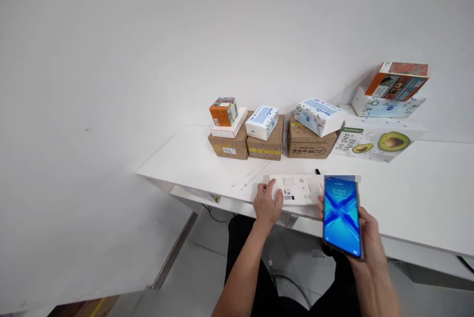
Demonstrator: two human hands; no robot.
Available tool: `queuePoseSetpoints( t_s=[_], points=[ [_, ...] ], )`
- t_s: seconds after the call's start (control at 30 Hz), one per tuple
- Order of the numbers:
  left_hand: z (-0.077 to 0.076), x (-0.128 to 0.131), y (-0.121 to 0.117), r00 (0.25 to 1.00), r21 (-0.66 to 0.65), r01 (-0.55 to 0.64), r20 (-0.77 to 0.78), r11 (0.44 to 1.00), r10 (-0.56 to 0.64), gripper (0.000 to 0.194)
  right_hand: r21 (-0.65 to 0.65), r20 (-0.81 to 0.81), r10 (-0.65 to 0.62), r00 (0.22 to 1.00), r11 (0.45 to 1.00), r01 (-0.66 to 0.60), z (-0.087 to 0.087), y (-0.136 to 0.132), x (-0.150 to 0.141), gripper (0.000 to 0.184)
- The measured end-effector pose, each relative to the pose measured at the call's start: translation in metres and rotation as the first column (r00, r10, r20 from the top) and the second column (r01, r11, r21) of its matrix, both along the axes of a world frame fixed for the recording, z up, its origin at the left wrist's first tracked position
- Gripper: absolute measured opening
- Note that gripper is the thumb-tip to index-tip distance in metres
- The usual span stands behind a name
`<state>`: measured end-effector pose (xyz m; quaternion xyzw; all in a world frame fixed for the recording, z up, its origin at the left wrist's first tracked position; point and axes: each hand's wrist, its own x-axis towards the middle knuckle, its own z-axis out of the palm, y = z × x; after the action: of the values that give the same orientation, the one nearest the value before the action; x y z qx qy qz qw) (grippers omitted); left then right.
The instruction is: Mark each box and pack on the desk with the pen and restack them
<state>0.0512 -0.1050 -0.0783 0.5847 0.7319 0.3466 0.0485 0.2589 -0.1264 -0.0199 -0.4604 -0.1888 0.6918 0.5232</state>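
Observation:
My right hand [370, 233] is closed around a smartphone [341, 218], held upright with its lit blue lock screen facing me. In front of me, at the table's near edge, lies a flat white box [305, 189] with a printed label and small barcodes. Bent over the left end of this box are the fingers and thumb of my left hand [267, 203], which grips it there. The phone hides the box's right end. Some of my right fingers are hidden behind the phone.
Behind, on the white table [437, 183], stand brown cartons [267, 149] with a tissue pack [262, 122], another tissue pack [319, 115] and an orange box [223, 112] stacked on top. An avocado-printed carton [374, 141] on the right carries a tilted orange-and-blue box [400, 82].

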Motion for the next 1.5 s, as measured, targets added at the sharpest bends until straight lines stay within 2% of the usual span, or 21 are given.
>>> queuePoseSetpoints(
  t_s=[0.07,0.1,0.17,0.2,0.27,0.33,0.4,0.47,0.6,0.67,0.77,0.87,0.93,1.03,1.1,1.13,1.2,1.3,1.4,1.43,1.5],
  points=[
    [0.000,0.000,0.000,1.000,-0.003,0.001,0.006,1.000,-0.001,0.040,0.057,0.343,-0.105,0.933,0.994,0.091,-0.001,0.010,0.026,0.062],
    [0.000,0.000,0.000,1.000,-0.005,0.002,0.010,1.000,-0.002,0.040,0.106,0.544,-0.146,0.826,0.989,0.105,-0.003,0.015,0.039,0.062],
    [0.000,-0.001,0.000,1.000,-0.009,0.001,0.021,1.000,-0.001,0.040,0.143,0.885,-0.149,0.441,0.989,0.047,-0.011,0.028,0.063,0.067],
    [0.000,-0.001,0.000,1.000,-0.010,0.001,0.025,1.000,-0.001,0.040,0.135,0.962,-0.128,0.240,0.991,-0.014,-0.016,0.034,0.073,0.070],
    [0.001,0.000,0.000,1.000,-0.009,0.002,0.026,1.000,-0.001,0.041,0.113,0.990,-0.123,-0.077,0.987,-0.114,-0.028,0.044,0.088,0.070],
    [0.001,0.000,0.000,1.000,-0.009,-0.001,0.026,1.000,0.001,0.041,0.077,0.956,-0.120,-0.268,0.983,-0.168,-0.041,0.052,0.098,0.066],
    [0.001,0.000,0.000,1.000,-0.011,0.000,0.027,1.000,0.001,0.040,0.065,0.916,-0.135,-0.378,0.979,-0.192,-0.051,0.058,0.103,0.060],
    [0.002,0.000,0.000,1.000,-0.014,0.004,0.028,1.000,-0.004,0.040,0.078,0.892,-0.165,-0.421,0.974,-0.215,-0.059,0.061,0.107,0.057],
    [0.003,0.000,0.000,1.000,-0.014,0.002,0.025,1.000,-0.002,0.040,0.095,0.881,-0.188,-0.433,0.969,-0.227,-0.064,0.063,0.109,0.055],
    [0.003,0.000,-0.001,1.000,-0.027,0.002,0.027,1.000,-0.002,0.042,0.179,0.846,-0.301,-0.439,0.938,-0.298,-0.061,0.061,0.100,0.055],
    [0.005,0.002,-0.001,0.999,-0.050,-0.001,0.044,0.999,0.003,0.052,0.285,0.792,-0.478,-0.380,0.840,-0.462,-0.053,0.053,0.070,0.053],
    [0.010,0.000,0.000,0.996,-0.082,-0.006,0.087,0.997,0.013,0.057,0.259,0.812,-0.483,-0.328,0.801,-0.539,-0.048,0.043,0.032,0.050],
    [0.013,-0.003,0.000,0.987,-0.114,0.006,0.158,0.994,0.012,0.051,0.249,0.861,-0.434,-0.266,0.815,-0.524,-0.048,0.038,0.012,0.048],
    [0.019,-0.008,-0.003,0.934,-0.128,0.027,0.357,0.991,0.021,0.040,0.328,0.923,-0.382,-0.051,0.849,-0.414,-0.048,0.033,-0.003,0.049],
    [0.023,-0.011,-0.008,0.831,-0.086,0.052,0.557,0.995,0.005,0.040,0.382,0.924,-0.361,0.126,0.858,-0.344,-0.046,0.032,-0.006,0.051],
    [0.025,-0.013,-0.012,0.749,-0.056,0.070,0.662,0.996,-0.016,0.044,0.399,0.915,-0.350,0.203,0.862,-0.314,-0.044,0.031,-0.006,0.051],
    [0.030,-0.015,-0.020,0.547,-0.017,0.098,0.836,0.995,-0.040,0.054,0.416,0.887,-0.326,0.327,0.872,-0.259,-0.038,0.031,-0.006,0.051],
    [0.037,-0.024,-0.036,0.271,-0.077,0.186,0.962,0.979,0.024,0.067,0.430,0.830,-0.293,0.474,0.878,-0.211,-0.029,0.031,-0.009,0.050],
    [0.047,-0.038,-0.049,0.104,-0.150,0.384,0.987,0.911,0.118,0.063,0.432,0.742,-0.222,0.633,0.880,-0.198,-0.023,0.030,-0.013,0.049],
    [0.051,-0.043,-0.052,0.066,-0.149,0.411,0.989,0.899,0.134,0.060,0.434,0.697,-0.201,0.689,0.883,-0.181,-0.022,0.029,-0.014,0.048],
    [0.065,-0.052,-0.051,0.003,-0.109,0.370,0.993,0.923,0.116,0.053,0.447,0.599,-0.192,0.777,0.886,-0.125,-0.022,0.026,-0.016,0.044]
  ],
)
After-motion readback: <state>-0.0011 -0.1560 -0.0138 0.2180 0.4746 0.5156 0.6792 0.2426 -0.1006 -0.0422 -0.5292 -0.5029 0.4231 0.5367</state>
